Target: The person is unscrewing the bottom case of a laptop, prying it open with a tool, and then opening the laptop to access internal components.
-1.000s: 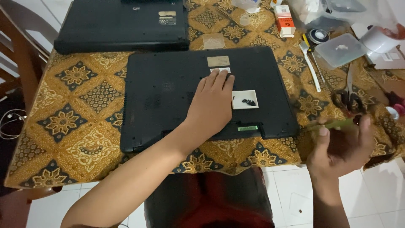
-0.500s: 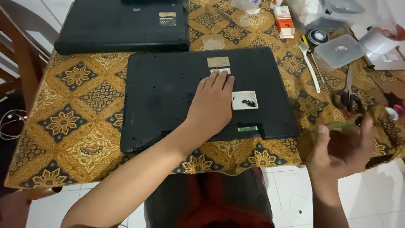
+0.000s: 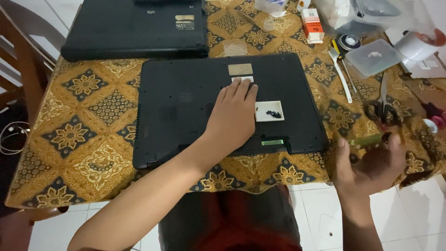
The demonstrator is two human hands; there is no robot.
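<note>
The left hand [image 3: 233,114] lies flat, palm down, fingers pressed together and straight, on the underside of a black laptop [image 3: 186,104] turned bottom up. Its fingertips point toward twelve o'clock, touching a small pale label [image 3: 243,79]. Just beside the hand, at three o'clock, a little white tray [image 3: 268,111] with tiny dark screws sits on the laptop.

The right hand [image 3: 371,162] hovers palm up off the table's near edge, at four o'clock from the laptop, its curled fingers pinching a thin green-handled tool [image 3: 367,139]; blur hides the tool's tip.

The laptop rests on a gold patterned tablecloth [image 3: 79,125]. A second black laptop [image 3: 134,30] lies at eleven o'clock. Scissors [image 3: 382,104] and a clear plastic box [image 3: 374,56] lie at two o'clock.
</note>
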